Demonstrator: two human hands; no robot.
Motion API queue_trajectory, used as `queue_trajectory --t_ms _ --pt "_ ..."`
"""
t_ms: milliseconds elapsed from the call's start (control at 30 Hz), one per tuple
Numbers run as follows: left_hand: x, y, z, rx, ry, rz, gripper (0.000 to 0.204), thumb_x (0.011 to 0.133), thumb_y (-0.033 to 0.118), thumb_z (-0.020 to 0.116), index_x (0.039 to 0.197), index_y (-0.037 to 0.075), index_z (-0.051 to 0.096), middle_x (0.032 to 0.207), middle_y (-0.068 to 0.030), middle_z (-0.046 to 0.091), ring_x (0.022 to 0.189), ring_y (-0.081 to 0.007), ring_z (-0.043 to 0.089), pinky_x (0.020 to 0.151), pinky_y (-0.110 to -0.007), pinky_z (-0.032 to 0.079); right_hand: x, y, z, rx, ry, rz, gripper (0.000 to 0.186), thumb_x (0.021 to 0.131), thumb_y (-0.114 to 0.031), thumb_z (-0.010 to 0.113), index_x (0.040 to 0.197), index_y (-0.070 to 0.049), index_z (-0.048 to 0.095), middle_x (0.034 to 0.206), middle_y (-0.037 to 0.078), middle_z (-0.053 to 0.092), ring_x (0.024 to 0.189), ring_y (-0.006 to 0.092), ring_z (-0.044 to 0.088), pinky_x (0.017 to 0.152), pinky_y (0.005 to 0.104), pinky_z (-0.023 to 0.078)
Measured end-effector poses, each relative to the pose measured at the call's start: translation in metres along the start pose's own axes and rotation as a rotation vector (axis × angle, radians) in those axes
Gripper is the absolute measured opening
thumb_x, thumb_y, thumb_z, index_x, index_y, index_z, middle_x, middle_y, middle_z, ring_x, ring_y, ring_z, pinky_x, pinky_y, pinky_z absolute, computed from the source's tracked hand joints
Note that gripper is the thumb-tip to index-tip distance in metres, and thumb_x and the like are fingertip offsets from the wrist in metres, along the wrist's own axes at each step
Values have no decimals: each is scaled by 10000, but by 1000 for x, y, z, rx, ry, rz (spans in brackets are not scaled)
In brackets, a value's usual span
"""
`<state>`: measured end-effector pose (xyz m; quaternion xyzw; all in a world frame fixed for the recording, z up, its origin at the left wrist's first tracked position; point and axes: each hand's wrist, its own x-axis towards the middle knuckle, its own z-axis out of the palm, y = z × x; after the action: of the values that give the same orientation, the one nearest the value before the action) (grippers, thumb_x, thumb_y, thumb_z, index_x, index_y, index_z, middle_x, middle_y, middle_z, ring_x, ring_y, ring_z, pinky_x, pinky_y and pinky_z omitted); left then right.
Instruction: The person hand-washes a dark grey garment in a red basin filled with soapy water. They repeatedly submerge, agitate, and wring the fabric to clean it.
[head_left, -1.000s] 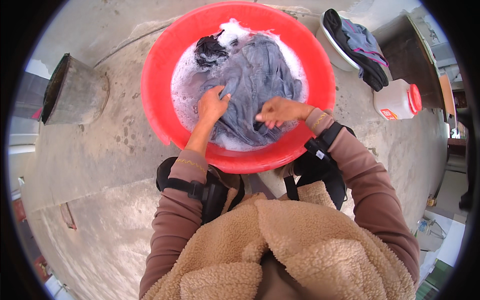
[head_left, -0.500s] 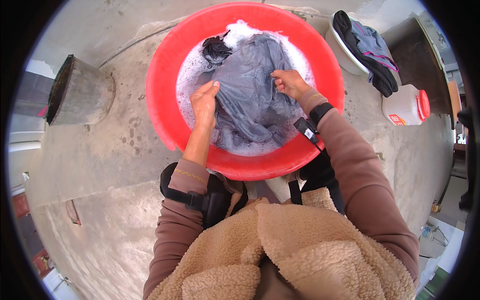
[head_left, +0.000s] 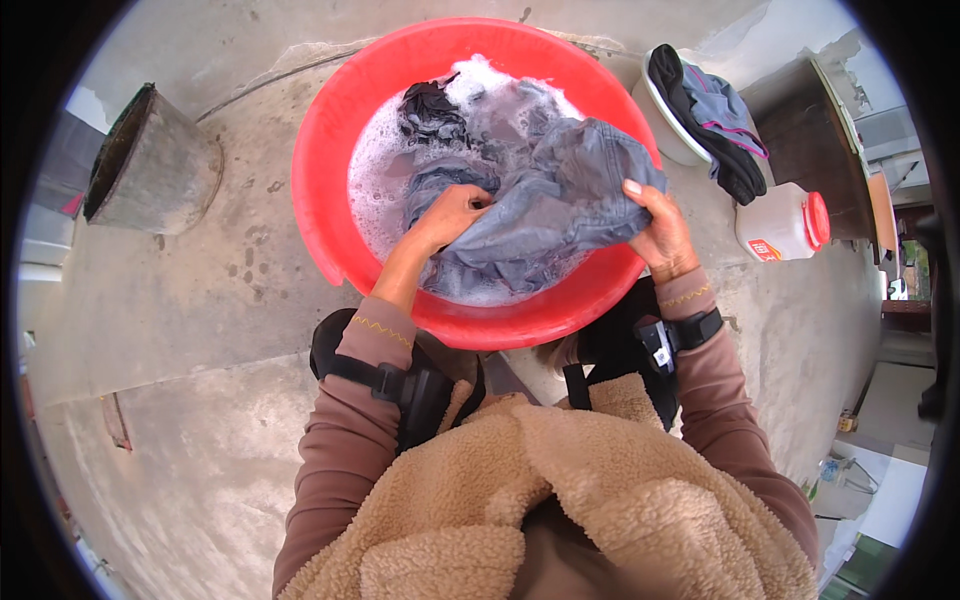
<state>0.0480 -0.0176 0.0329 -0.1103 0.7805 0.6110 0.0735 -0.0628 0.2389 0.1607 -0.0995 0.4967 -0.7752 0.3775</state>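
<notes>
A wet blue-grey garment [head_left: 560,190] stretches between my two hands over a large red basin [head_left: 325,190] of sudsy water. My left hand [head_left: 452,217] is closed on a fold of it at the basin's near left, fingers curled in. My right hand [head_left: 662,232] grips the garment at the basin's right rim, thumb on top, holding that part raised. The garment's lower part lies in the water; whether it is trousers or a jacket I cannot tell. A black bunched cloth [head_left: 432,115] floats among white foam [head_left: 375,180] at the far left inside the basin.
A white bowl [head_left: 668,125] with dark and grey clothes [head_left: 715,110] stands right of the basin. Near it are a whitish jar with a red lid [head_left: 780,228] and a dark cabinet [head_left: 815,150]. A worn metal bucket [head_left: 160,165] sits at left on the concrete floor [head_left: 220,330].
My right hand has moved right and nearer, drawing the garment up toward the right rim. My left hand has shifted slightly right and nearer, still gripping the cloth. The view has shifted slightly.
</notes>
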Motion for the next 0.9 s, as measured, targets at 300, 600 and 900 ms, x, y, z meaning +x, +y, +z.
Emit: queue_trajectory --t_ms 300,600,900 --pt "-6 48 26 -593 -57 -29 422 964 443 624 1080 42 684 1037 -29 675 964 -111 595 868 -264 468 -27 -21 31 -115 -255 -139 664 697 42 662 1340 41 498 1229 130 621 1125 252 604 987 369 463" --pt "-20 46 -38 -1403 394 503 102 903 18 656 992 65 669 1026 -46 684 1019 -124 610 963 -261 441 0 -27 -21 -221 308 -252 166 881 -121 713 1014 -21 706 991 61 715 853 150 671 803 285 512" --pt "-37 49 -26 -321 438 408 448 724 -15 805 1143 61 668 1133 -78 656 1107 -199 605 926 -333 495 2 -21 -25 -852 389 -534 296 996 -249 616 1160 -13 690 1047 -30 661 984 58 556 914 228 429"
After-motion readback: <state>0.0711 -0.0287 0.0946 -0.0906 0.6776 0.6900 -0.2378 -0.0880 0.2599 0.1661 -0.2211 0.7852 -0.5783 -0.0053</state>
